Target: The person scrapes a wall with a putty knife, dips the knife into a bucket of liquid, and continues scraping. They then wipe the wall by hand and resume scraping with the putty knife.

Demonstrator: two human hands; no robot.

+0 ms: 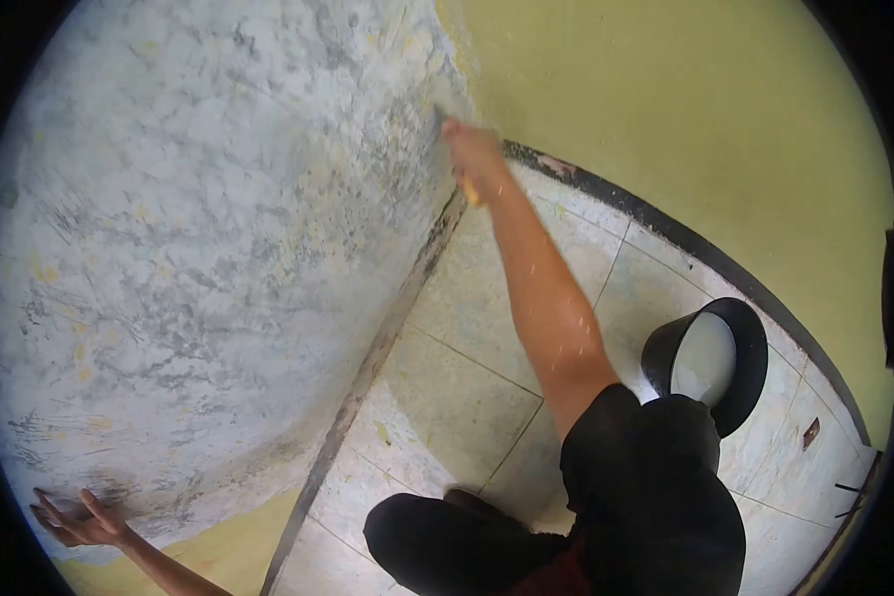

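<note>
At the wall corner near the top, my right hand (475, 157) is closed around a scraper, whose yellow-orange handle (471, 191) shows below the fist. The tool's blade end is blurred against the scraped, patchy white-grey wall (268, 199). Low on the left, my left hand (81, 521) has its fingers spread against the same wall and holds nothing.
A black bucket (663, 356) with whitish liquid stands on the tiled floor (467, 397) beside my right arm. A yellow-green wall (685, 89) with a dark baseboard (666, 223) runs along the right. My dark-clothed knees (447, 546) are at the bottom.
</note>
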